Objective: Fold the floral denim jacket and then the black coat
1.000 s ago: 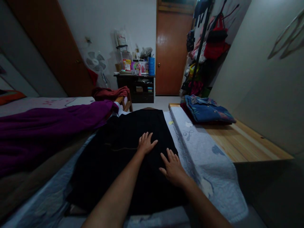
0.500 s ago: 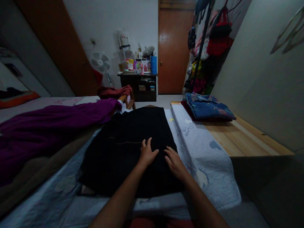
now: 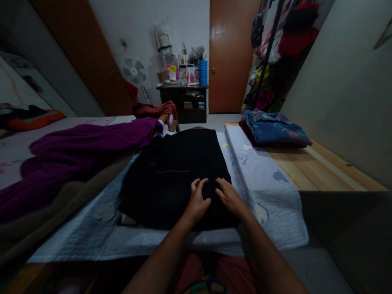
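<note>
A black garment, its exact kind too dark to make out, lies spread flat on the bed sheet. A thin tan line runs across its middle. My left hand is over the garment's right part, fingers apart and slightly bent, with nothing in it. Close beside it, near the garment's right edge, my right hand has its fingers spread and also holds nothing. Whether the fingertips press on the cloth I cannot tell. A small pale patch shows under the garment's near left corner.
On the left lies a purple blanket. A folded denim shirt rests on other folded clothing on the wooden board at right. Farther back are a fan, a dark cabinet and a door.
My hands have come closer together over the garment's right side. The view has tilted downward, showing the bed's near edge and my lap.
</note>
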A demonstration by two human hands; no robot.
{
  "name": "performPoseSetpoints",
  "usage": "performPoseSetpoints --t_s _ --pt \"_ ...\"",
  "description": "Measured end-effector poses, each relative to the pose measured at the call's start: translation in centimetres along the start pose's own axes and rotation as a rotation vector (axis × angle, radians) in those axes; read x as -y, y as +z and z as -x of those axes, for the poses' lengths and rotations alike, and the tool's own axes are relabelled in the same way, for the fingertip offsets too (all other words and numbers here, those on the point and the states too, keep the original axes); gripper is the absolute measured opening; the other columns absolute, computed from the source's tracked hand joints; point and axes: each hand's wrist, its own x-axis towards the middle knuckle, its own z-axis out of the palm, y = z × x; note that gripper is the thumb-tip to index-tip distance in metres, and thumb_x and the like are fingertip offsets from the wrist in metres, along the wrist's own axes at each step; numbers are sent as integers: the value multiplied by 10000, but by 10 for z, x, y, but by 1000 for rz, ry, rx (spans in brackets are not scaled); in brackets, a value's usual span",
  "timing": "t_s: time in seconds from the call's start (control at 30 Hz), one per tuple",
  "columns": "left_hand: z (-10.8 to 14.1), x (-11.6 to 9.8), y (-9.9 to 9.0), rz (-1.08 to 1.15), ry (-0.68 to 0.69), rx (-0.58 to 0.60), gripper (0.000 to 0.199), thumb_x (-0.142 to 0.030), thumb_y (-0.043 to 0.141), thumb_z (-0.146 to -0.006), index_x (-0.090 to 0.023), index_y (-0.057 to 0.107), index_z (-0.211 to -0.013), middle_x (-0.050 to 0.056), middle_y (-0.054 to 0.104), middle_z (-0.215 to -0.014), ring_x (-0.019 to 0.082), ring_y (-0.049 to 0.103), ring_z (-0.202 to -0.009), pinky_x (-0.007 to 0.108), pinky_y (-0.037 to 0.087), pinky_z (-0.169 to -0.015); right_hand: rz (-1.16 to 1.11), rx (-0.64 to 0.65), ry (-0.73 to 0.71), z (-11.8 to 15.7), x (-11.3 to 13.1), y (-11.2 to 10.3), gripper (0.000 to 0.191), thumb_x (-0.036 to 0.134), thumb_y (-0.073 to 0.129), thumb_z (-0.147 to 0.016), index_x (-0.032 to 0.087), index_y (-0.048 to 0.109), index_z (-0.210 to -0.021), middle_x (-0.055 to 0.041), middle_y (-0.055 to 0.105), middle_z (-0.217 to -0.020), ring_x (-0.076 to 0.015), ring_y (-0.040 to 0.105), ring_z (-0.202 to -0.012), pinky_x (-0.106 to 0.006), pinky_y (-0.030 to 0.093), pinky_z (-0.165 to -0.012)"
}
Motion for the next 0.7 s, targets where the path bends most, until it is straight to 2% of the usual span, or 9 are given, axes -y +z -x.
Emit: performPoseSetpoints --t_s 0.07,0.13,0.2,0.27,0.37,0.43,0.5,0.6,0.7 --pt "3 -1 -1 -179 21 22 558 -85 536 -735 -206 524 -1279 105 321 -1440 230 432 -1301 332 353 -1102 126 31 -6 3 1 7 517 332 439 -915 144 459 -1396 -109 378 -1506 -266 278 -1415 -454 232 -1151" --pt "7 -4 -1 -409 29 5 451 -165 553 -781 -210 580 -1229 118 355 -1453 282 452 -1272 413 373 -1080 207 40 -1 6 2 11 524 332 454 -917 157 442 -1411 -95 340 -1528 -275 247 -1427 -471 216 -1152" --pt "9 -7 0 -603 73 -58 414 -224 572 -798 -223 600 -1211 115 353 -1488 333 403 -1304 502 346 -1079 239 40 3 8 3 12 531 332 458 -919 167 427 -1422 -87 329 -1534 -269 238 -1430 -467 216 -1152" --pt "10 -7 3 -701 188 -83 428 -219 559 -812 -227 581 -1239 92 329 -1526 335 312 -1373 546 261 -1121 237 42 2 9 3 10 533 330 464 -915 160 431 -1420 -94 341 -1528 -272 250 -1426 -465 229 -1149" --pt "9 2 10 -708 345 42 444 -199 453 -886 -206 509 -1326 76 393 -1504 252 308 -1400 503 212 -1161 188 55 -17 4 1 1 504 278 467 -898 120 482 -1377 -128 424 -1474 -264 352 -1380 -423 284 -1134" --pt "7 9 14 -688 358 123 439 -220 386 -931 -182 472 -1360 84 453 -1465 223 369 -1372 473 254 -1152 142 46 3 -6 2 -5 464 228 434 -893 88 529 -1325 -156 530 -1379 -241 478 -1290 -373 358 -1090" --pt "7 15 17 -677 349 144 435 -248 361 -951 -168 461 -1366 93 455 -1463 224 382 -1367 470 267 -1147 111 -19 35 -17 5 -7 457 190 389 -892 63 537 -1306 -168 584 -1309 -223 539 -1224 -347 398 -1058" --pt "7 17 18 -643 344 151 436 -244 374 -945 -166 456 -1367 94 435 -1477 229 363 -1380 468 248 -1155 118 -153 13 -32 9 0 498 143 351 -882 41 479 -1352 -174 512 -1389 -217 457 -1307 -363 354 -1100" --pt "7 14 13 -551 317 166 417 -221 418 -915 -167 486 -1323 95 459 -1458 234 372 -1372 466 245 -1154 184 -178 -4 -34 9 15 526 105 337 -872 29 440 -1382 -174 418 -1467 -223 341 -1386 -395 304 -1132"
